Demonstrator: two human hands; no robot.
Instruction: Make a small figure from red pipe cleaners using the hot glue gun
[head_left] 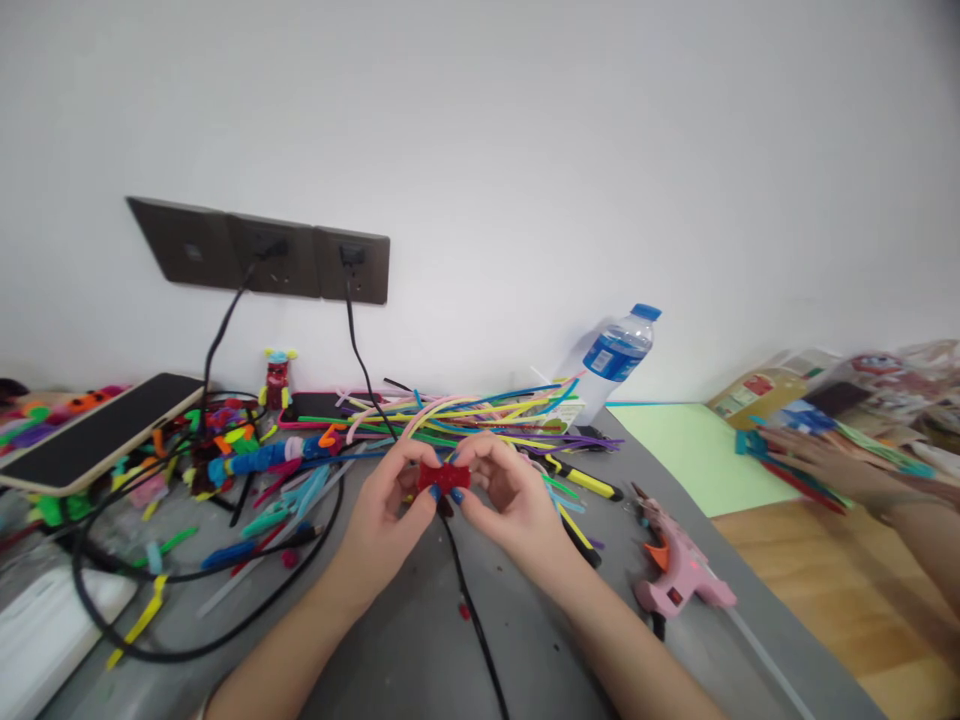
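Between my two hands is a small red fuzzy piece (444,478), seemingly bent from pipe cleaner, held up above the grey table (420,640). My left hand (388,508) pinches its left end with thumb and fingertips. The right end sits in a matching pinch of my right hand (517,505). Fingertips cover part of the piece, so its full shape is hidden. Behind my hands lies a loose bundle of coloured pipe cleaners (457,408). A yellow-and-black utility knife (589,480) rests just beyond my right hand.
A pink glue gun (679,570) lies at right. A black cable (476,610) passes beneath my hands; another loops at left near a phone (105,430). A water bottle (619,350) leans on the wall. Another person's hand (817,455) is over the far-right materials.
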